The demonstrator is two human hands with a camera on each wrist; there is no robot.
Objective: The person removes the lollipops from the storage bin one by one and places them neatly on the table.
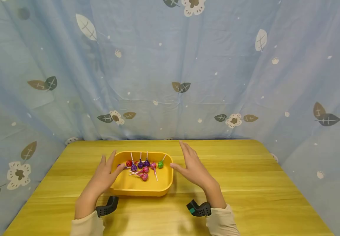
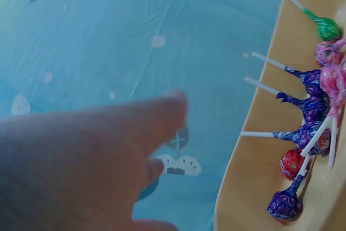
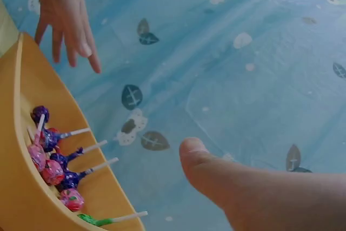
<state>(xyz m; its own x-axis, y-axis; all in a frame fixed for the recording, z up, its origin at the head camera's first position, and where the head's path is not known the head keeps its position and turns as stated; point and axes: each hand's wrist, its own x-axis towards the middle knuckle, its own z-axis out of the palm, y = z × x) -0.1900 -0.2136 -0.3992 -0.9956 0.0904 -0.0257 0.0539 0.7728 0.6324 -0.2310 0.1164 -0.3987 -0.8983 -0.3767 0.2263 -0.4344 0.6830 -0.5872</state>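
A yellow plastic tray point(image 1: 140, 192) sits on the table with several wrapped lollipops inside. Among them are a green lollipop point(image 1: 160, 164), a red one point(image 1: 129, 163), pink ones point(image 1: 144, 177) and purple ones point(image 1: 133, 167). My left hand point(image 1: 103, 175) hovers by the tray's left end, fingers extended and thumb over the rim in the head view. At the opposite end is my right hand point(image 1: 194, 168), its fingers straight and its thumb pointing toward the tray's right rim. Neither hand holds anything.
The tray stands on a yellow wood-grain table point(image 1: 240, 177), left of its middle. A blue patterned curtain point(image 1: 164, 65) hangs behind the table and along both sides. Each wrist wears a black camera mount point(image 1: 198, 208).
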